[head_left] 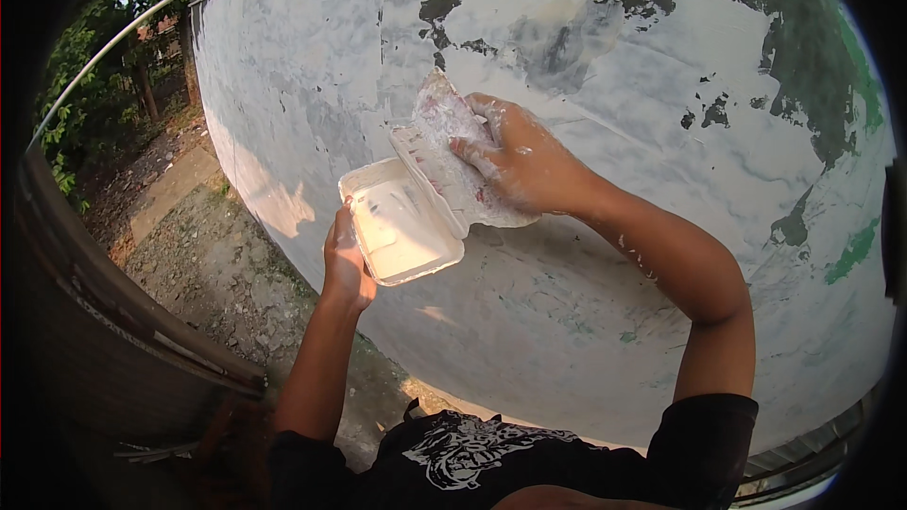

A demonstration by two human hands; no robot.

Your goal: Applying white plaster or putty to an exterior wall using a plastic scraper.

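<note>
My left hand [346, 263] grips the left side of an opened white takeaway box [412, 242], its shallow tray lit by sun and coated inside with pale paste. The box's lid [422, 170] stands up toward the wall. Over that lid, my right hand [521, 156] pinches a flat, whitish, paste-smeared sheet [442, 111] with a pointed upper corner; its material is hard to make out. White paste spots the right fingers and forearm. The sheet's lower part reaches out beneath the right hand, close to the wall or touching it; I cannot tell which.
A large wall [605, 66] patched with white filler fills most of the view, with dark grey and green areas at the top and right. Rubble ground [227, 264] lies at left, beside a dark curved edge [142, 312]. A pale pipe [132, 24] sticks out at upper left, near trees.
</note>
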